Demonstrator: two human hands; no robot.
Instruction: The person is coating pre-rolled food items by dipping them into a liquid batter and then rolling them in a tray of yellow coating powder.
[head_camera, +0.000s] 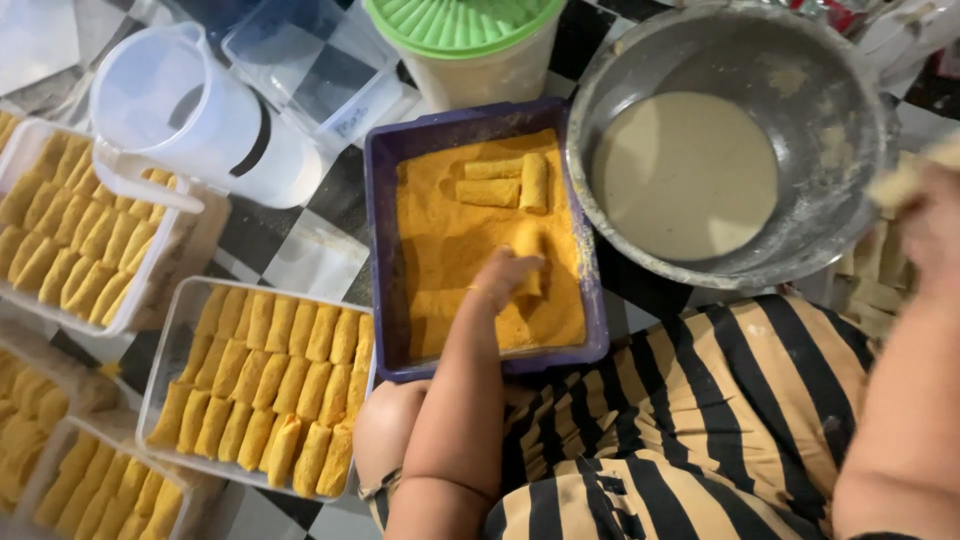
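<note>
Rolling in crumbs, seated on a checkered floor.

We see the left hand (503, 277) down in the purple tray (385, 250) of orange crumbs, fingers curled loosely over a roll (530, 262) lying in the crumbs; how firm the hold is, we cannot tell. Three coated rolls (508, 182) sit at the tray's far end. The right hand (930, 225) is blurred at the frame's edge beside the metal bowl (830, 120) of pale batter; its fingers cannot be read. Left: clear boxes (185, 320) packed with coated rolls, a white jug (180, 115), a green-lidded tub (470, 45). Black-and-white tiles beneath.
</note>
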